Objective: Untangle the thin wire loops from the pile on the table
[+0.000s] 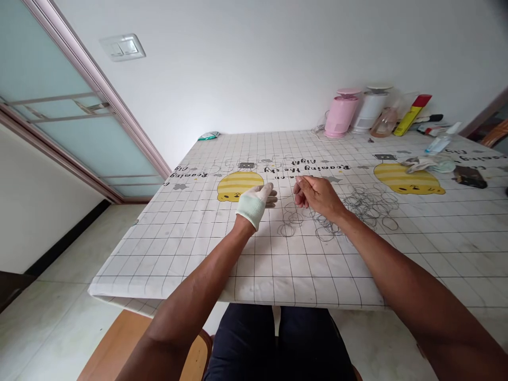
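Observation:
My left hand (256,202) wears a white knit glove with a pale green cuff, and is held just above the tabletop. Its thumb is on top and its fingers point to the right, apart from the thumb; nothing shows between them. Facing it, my bare right hand (316,196) is closed, thumb pressed against curled fingers. Whatever it may pinch is too small to make out. Under and beside the right hand lies a loose tangle of thin grey rings (367,206), with a few single ones spread towards the left hand.
A white checked cloth (190,238) covers the table. Along the wall stand a pink device (341,114), a white device (369,111) and a yellow-red can (413,115). At right lie a clear bottle (440,142), a crumpled glove (428,163) and a dark block (470,177).

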Available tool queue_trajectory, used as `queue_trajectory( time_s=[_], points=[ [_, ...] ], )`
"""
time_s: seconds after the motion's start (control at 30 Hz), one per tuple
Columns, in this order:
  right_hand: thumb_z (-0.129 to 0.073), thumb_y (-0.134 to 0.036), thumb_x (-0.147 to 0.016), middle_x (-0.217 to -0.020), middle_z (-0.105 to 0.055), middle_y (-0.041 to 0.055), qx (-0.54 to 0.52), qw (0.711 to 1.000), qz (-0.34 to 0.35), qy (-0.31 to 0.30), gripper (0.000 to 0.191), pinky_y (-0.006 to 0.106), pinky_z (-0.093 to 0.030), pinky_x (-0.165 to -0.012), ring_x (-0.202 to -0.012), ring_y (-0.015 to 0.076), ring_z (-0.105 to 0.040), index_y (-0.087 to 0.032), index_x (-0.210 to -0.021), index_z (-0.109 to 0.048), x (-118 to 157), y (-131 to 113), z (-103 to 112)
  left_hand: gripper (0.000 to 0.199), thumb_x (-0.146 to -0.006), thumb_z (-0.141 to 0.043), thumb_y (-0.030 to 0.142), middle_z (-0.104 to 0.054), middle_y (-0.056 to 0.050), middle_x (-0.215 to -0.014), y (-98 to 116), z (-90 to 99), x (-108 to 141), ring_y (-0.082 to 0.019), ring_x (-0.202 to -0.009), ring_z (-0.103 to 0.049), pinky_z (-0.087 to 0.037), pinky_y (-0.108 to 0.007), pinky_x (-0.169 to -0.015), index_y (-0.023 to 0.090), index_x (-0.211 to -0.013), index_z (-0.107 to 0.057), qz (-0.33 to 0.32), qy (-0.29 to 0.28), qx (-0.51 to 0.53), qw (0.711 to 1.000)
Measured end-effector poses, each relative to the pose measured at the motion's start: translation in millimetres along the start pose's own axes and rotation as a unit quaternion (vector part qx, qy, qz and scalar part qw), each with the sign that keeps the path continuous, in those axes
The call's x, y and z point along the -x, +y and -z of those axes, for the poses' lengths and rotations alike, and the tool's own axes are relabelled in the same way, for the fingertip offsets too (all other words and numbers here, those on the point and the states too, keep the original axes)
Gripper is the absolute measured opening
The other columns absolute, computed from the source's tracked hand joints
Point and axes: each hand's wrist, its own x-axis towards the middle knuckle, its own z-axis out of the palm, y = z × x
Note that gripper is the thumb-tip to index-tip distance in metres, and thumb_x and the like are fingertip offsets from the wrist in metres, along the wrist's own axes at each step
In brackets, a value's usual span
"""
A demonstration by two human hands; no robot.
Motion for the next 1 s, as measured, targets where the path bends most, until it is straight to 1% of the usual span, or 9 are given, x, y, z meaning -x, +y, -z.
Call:
queue_trajectory(
  time_s=[0.07,0.17,0.33,0.4,0.5,0.67,0.77,0.9,1.0],
  points=[
    [-0.044,-0.068,-0.104,-0.061,-0.066,0.0033,0.053,0.998,0.019,0.004,0.056,0.029,-0.048,-0.05,-0.05,0.0153,-0.061,-0.021,-0.077,-0.06,1.6,-1.3,-0.1,0.028,-0.093,-0.068,0.043,-0.075,-0.014,-0.108,3.3,5.8,-3.5,-0.021,-0.089,-0.072,-0.06,-0.03,-0.077,0.016,-0.095,-0.071,-0.036,0.014,-0.001,0.999],
    [-0.041,-0.064,-0.106,-0.058,-0.064,0.0022,0.112,0.992,0.043,-0.028,0.056,0.031,-0.048,-0.052,-0.05,0.0152,-0.06,-0.022,-0.075,-0.059,4.1,-2.7,-2.1,0.033,-0.092,-0.069,0.048,-0.075,-0.014,-0.111,9.2,13.5,-8.7,-0.021,-0.091,-0.073,-0.059,-0.03,-0.078,0.017,-0.102,-0.071,-0.06,0.002,0.017,0.998],
    [-0.04,-0.059,-0.108,-0.056,-0.061,-0.0005,0.156,0.981,0.061,-0.098,0.052,0.03,-0.046,-0.054,-0.049,0.0142,-0.058,-0.022,-0.075,-0.056,6.6,-3.0,-6.9,0.036,-0.089,-0.073,0.046,-0.077,-0.014,-0.098,15.2,18.3,-8.2,-0.019,-0.078,-0.071,-0.058,-0.03,-0.072,0.014,-0.106,-0.072,-0.056,-0.049,0.021,0.997],
    [-0.04,-0.058,-0.108,-0.056,-0.061,-0.001,0.156,0.98,0.065,-0.108,0.052,0.03,-0.046,-0.055,-0.049,0.014,-0.058,-0.022,-0.075,-0.055,7.0,-3.1,-8.2,0.033,-0.089,-0.073,0.043,-0.076,-0.012,-0.09,15.5,18.8,-6.3,-0.018,-0.073,-0.07,-0.057,-0.029,-0.068,0.013,-0.102,-0.073,-0.048,-0.064,0.009,0.997],
    [-0.042,-0.06,-0.108,-0.056,-0.061,-0.0012,0.145,0.98,0.064,-0.117,0.052,0.03,-0.047,-0.056,-0.05,0.0142,-0.059,-0.022,-0.074,-0.056,7.1,-3.2,-8.9,0.027,-0.088,-0.073,0.039,-0.075,-0.01,-0.083,14.3,20.0,-5.0,-0.017,-0.071,-0.069,-0.056,-0.029,-0.066,0.013,-0.094,-0.075,-0.042,-0.066,-0.004,0.997],
    [-0.048,-0.068,-0.102,-0.053,-0.059,-0.0018,0.045,0.994,0.01,-0.095,0.053,0.029,-0.043,-0.046,-0.043,0.0136,-0.054,-0.023,-0.077,-0.058,5.4,-2.1,-9.8,0.027,-0.09,-0.07,0.037,-0.075,-0.01,-0.089,11.2,20.5,-6.5,-0.015,-0.075,-0.069,-0.056,-0.028,-0.071,0.012,-0.1,-0.074,-0.065,-0.074,0.062,0.993],
    [-0.051,-0.07,-0.1,-0.052,-0.058,-0.0014,-0.003,0.997,0.001,-0.083,0.054,0.029,-0.042,-0.044,-0.042,0.0137,-0.053,-0.023,-0.077,-0.059,4.5,-0.7,-11.7,0.029,-0.089,-0.071,0.039,-0.075,-0.011,-0.09,10.1,19.0,-7.7,-0.014,-0.073,-0.069,-0.056,-0.028,-0.071,0.012,-0.099,-0.073,-0.068,-0.07,0.081,0.992],
    [-0.049,-0.07,-0.101,-0.053,-0.058,-0.001,0.018,0.997,0.016,-0.071,0.055,0.028,-0.042,-0.044,-0.043,0.0133,-0.053,-0.022,-0.076,-0.059,5.3,-0.8,-14.2,0.037,-0.086,-0.075,0.049,-0.076,-0.013,-0.093,10.8,15.9,-7.2,-0.017,-0.075,-0.07,-0.056,-0.03,-0.069,0.014,-0.096,-0.073,-0.071,-0.029,0.055,0.996],
    [-0.048,-0.07,-0.101,-0.054,-0.059,-0.0004,0.032,0.998,0.024,-0.042,0.056,0.028,-0.043,-0.046,-0.043,0.013,-0.053,-0.022,-0.075,-0.059,6.1,-2.7,-15.6,0.043,-0.084,-0.076,0.057,-0.074,-0.012,-0.089,11.6,12.8,-4.6,-0.019,-0.076,-0.07,-0.055,-0.03,-0.068,0.015,-0.092,-0.072,-0.053,-0.005,0.023,0.998]
  ],
)
